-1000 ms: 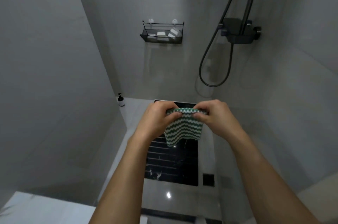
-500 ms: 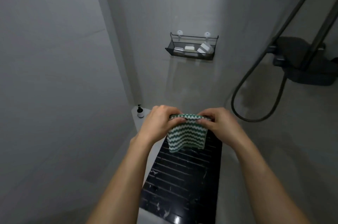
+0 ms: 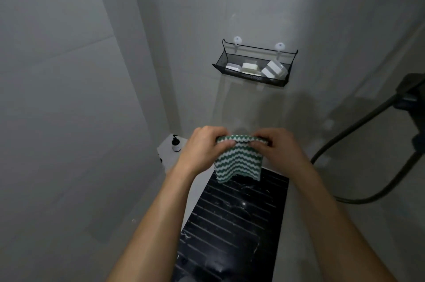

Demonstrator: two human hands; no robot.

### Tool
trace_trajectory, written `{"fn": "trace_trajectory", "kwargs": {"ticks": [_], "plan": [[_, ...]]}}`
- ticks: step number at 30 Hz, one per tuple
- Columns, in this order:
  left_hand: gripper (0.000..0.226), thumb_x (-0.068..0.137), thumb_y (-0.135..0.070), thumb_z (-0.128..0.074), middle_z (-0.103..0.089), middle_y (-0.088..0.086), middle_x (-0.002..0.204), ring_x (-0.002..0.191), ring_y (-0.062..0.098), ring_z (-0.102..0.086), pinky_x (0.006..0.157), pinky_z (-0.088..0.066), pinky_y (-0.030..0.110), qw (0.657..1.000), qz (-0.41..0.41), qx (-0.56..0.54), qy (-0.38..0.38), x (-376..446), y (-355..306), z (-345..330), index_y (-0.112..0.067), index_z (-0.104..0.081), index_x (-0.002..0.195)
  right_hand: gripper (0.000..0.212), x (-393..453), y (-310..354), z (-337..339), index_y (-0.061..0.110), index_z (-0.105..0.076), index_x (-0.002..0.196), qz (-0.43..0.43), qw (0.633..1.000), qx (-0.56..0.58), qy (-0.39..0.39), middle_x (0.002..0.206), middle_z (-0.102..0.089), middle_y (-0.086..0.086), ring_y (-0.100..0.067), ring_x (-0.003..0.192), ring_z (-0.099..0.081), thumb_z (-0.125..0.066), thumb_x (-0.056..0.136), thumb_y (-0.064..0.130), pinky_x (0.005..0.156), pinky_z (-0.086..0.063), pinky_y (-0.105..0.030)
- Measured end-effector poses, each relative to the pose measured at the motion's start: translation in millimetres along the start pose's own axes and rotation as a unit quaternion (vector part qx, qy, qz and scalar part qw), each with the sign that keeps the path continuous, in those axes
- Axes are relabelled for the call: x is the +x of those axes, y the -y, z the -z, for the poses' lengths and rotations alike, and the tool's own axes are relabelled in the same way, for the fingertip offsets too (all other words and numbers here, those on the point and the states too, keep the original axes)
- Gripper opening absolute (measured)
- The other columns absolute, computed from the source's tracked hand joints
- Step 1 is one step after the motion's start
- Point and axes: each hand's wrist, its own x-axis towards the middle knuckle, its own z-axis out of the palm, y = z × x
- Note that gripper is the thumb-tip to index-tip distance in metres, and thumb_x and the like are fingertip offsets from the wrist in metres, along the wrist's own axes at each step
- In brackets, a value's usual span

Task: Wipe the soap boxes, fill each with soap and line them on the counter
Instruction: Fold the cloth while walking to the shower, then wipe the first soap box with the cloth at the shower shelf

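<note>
Worn at head height, looking forward and steeply down into a shower corner. Wide-angle, with wall lines bowed toward the frame edges. Close on both forearms rising from the bottom edge; farther from the wire basket [image 3: 254, 67] at upper right of centre. Single view only.

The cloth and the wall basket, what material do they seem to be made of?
Cloth: apparently soft woven or microfibre fabric, matte; it hangs limp with green-white zigzag stripes. Wall basket: probably black-coated metal wire and fine mesh; the contents show through its front.
</note>
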Motion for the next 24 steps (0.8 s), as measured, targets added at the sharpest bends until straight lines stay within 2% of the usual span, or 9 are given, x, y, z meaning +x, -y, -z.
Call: {"fn": "trace_trajectory", "kwargs": {"ticks": [5,8,12,15,18,24], "plan": [[0.017,0.093,-0.036,-0.065,-0.060,-0.010,0.067,0.064,0.001,-0.052,0.054,-0.033,0.027,1.000,-0.010,-0.016,0.012,72,29,-12,-0.024,-0.065,0.081,0.006,62,-27,4,0.010,-0.074,0.084,-0.005,0.999,-0.030,-0.011,0.072,-0.068,-0.003,-0.018,0.069,-0.061,-0.071,0.088,0.013,0.064,-0.040,-0.030],[0.015,0.093,-0.037,-0.066,-0.064,-0.013,0.070,0.068,-0.001,-0.056,0.057,-0.038,0.027,0.999,-0.030,-0.035,0.025,126,50,-15,-0.027,-0.066,0.081,0.005,104,-43,6,0.013,-0.076,0.086,-0.018,0.999,-0.020,-0.034,0.074,-0.071,0.000,-0.012,0.070,-0.063,-0.071,0.087,0.012,0.065,-0.043,-0.026],[0.017,0.093,-0.037,-0.065,-0.071,-0.008,0.082,0.078,0.006,-0.063,0.067,-0.049,0.033,0.995,-0.073,-0.050,0.054,201,74,-10,-0.022,-0.073,0.092,0.006,161,-58,6,0.018,-0.076,0.087,-0.060,0.995,-0.034,-0.075,0.075,-0.071,0.006,-0.010,0.071,-0.063,-0.072,0.087,0.015,0.067,-0.045,-0.028],[0.017,0.093,-0.037,-0.065,-0.071,-0.007,0.083,0.079,0.010,-0.063,0.068,-0.049,0.035,0.990,-0.103,-0.053,0.080,252,87,-2,-0.022,-0.073,0.092,0.006,200,-65,10,0.018,-0.076,0.088,-0.100,0.990,-0.024,-0.091,0.077,-0.072,0.004,-0.013,0.073,-0.064,-0.071,0.088,0.014,0.069,-0.048,-0.031],[0.016,0.093,-0.037,-0.064,-0.070,-0.008,0.082,0.078,0.009,-0.063,0.067,-0.049,0.034,0.985,-0.129,-0.054,0.096,299,94,5,-0.023,-0.072,0.093,0.007,237,-70,16,0.020,-0.076,0.088,-0.122,0.985,-0.024,-0.121,0.073,-0.071,0.008,-0.005,0.068,-0.061,-0.073,0.087,0.013,0.064,-0.044,-0.027],[0.015,0.092,-0.039,-0.065,-0.069,-0.010,0.082,0.076,0.006,-0.062,0.063,-0.047,0.032,0.980,-0.161,-0.052,0.107,366,108,3,-0.024,-0.071,0.094,0.007,297,-86,23,0.019,-0.076,0.088,-0.144,0.981,0.003,-0.133,0.078,-0.072,0.006,-0.011,0.075,-0.066,-0.072,0.088,0.013,0.069,-0.049,-0.031]]}}
